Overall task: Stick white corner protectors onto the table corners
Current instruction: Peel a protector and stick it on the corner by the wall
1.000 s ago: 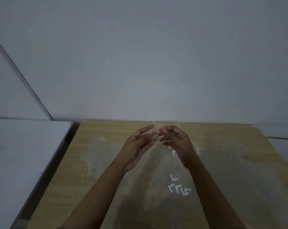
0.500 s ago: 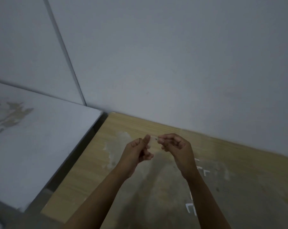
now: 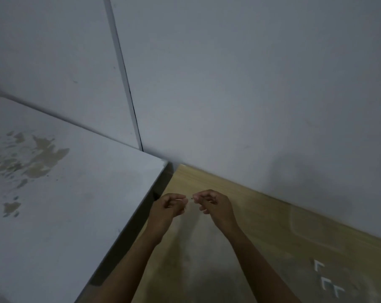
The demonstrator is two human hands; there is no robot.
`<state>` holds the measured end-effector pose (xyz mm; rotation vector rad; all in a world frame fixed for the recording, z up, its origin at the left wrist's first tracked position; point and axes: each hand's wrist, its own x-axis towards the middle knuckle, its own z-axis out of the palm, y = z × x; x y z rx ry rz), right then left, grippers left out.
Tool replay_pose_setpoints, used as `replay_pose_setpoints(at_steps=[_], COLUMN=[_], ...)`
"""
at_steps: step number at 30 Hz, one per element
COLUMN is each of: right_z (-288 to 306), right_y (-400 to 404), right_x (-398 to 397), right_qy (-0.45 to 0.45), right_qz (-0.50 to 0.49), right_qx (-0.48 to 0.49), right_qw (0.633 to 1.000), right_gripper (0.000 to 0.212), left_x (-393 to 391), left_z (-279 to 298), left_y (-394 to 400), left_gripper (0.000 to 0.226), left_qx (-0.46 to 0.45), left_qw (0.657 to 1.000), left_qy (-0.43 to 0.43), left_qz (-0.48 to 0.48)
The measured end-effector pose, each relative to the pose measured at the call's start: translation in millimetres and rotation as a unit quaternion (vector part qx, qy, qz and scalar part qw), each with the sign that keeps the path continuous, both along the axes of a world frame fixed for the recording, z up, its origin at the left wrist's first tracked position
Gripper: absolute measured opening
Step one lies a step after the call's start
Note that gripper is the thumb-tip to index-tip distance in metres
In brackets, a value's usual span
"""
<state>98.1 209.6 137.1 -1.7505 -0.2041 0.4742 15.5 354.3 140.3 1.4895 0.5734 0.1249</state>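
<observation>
Spare corner protectors (image 3: pixel 328 281) lay as three white L-shapes on the wooden tabletop (image 3: pixel 261 226), nearer the camera than the hands and to their right, presumably parked within reach for later corners. Both forearms reached forward over the tabletop. Left hand (image 3: pixel 166 207) and right hand (image 3: pixel 211 204) hovered close together above it, fingers curled, fingertips nearly meeting. Something small and pale showed between them; it was likely one protector or its backing film being peeled, but too small to confirm. Whether either hand actually pinched it could not be told. Beyond the hands sat the tabletop's far left corner (image 3: pixel 180 168), bare of any protector, butting the grey wall (image 3: pixel 250 95). Hands held near that corner suggested it was the next target. Left of the hands stood a neighbouring white surface (image 3: pixel 65 204), stained.
</observation>
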Motion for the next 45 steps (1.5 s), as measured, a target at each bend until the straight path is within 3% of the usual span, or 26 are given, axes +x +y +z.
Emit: replay_pose_setpoints(at_steps=[3,7,10,14,18,23,36,40,45], right_z=[-22,-64,-103,-150,-186,-208,-216,-215,-208], right_y=[40,77,87,96,110,120,121,121,126], right_x=[34,74,99,123,146,147,143,142,156], right_qy=[-0.005,-0.016,-0.065,-0.17,-0.312,-0.315,-0.326,-0.317,-0.301], right_qz=[-0.015,-0.045,-0.043,-0.019,0.007,0.07,0.055,0.046,0.044], right_qx=[-0.022,-0.062,-0.132,-0.247,-0.336,-0.442,-0.465,-0.45,-0.432], right_qw=[1.0,0.997,0.988,0.954,0.888,0.837,0.821,0.834,0.849], right_gripper=[0.009,0.008,0.006,0.027,0.051,0.063,0.065,0.067,0.08], left_x=[39,90,128,175,214,246,265,267,275], left_z=[-21,-56,-83,-116,-140,-163,-185,-184,-181], left_y=[39,76,98,117,128,135,128,136,146], left_gripper=[0.013,0.014,0.015,0.007,0.019,0.011,0.011,0.011,0.012], left_qx=[-0.014,0.047,0.015,0.009,0.014,0.092,0.205,0.223,0.201], left_qw=[1.0,0.998,0.996,0.992,0.989,0.991,0.976,0.973,0.973], left_qy=[0.021,0.049,0.076,0.105,0.115,0.092,0.075,0.058,0.099], left_qz=[0.009,-0.002,0.038,0.07,0.087,0.023,0.009,-0.027,-0.06])
